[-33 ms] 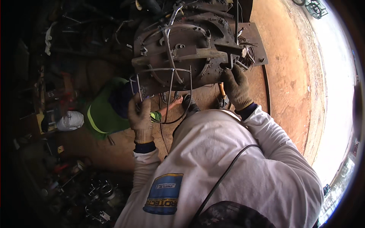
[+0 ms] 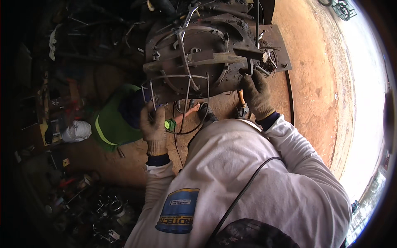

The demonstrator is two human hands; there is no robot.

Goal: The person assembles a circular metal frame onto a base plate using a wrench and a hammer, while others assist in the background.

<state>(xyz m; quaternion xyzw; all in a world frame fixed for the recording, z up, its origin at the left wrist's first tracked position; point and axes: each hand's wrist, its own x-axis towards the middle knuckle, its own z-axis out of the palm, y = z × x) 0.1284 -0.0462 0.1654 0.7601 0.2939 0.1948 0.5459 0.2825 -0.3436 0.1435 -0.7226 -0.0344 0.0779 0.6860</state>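
My left hand (image 2: 152, 127), in a tan knitted glove, is closed round the left side of a bent metal rod frame (image 2: 189, 84). The frame's curved lower bar hangs in front of a rusty metal drum (image 2: 198, 68). At the right end of the drum, my gloved right hand (image 2: 258, 93) grips the shaft of a dark T-shaped hammer (image 2: 248, 54), its head above my fingers. Part of the shaft is hidden in the glove. Just below that hand a wooden-handled tool (image 2: 241, 98) points upward. A wrench (image 2: 187, 22) rests on the drum's upper side.
A co-worker in a green shirt (image 2: 111, 118) crouches at the left, one bare arm (image 2: 188, 112) reaching under the drum. Wire and rods (image 2: 269, 60) lie on a metal plate (image 2: 281, 45). A white sack (image 2: 77, 131) and dark machine parts (image 2: 111, 211) stand at the left.
The rod frame has shifted very slightly to the right with my left hand. My right hand and the hammer stay where they were.
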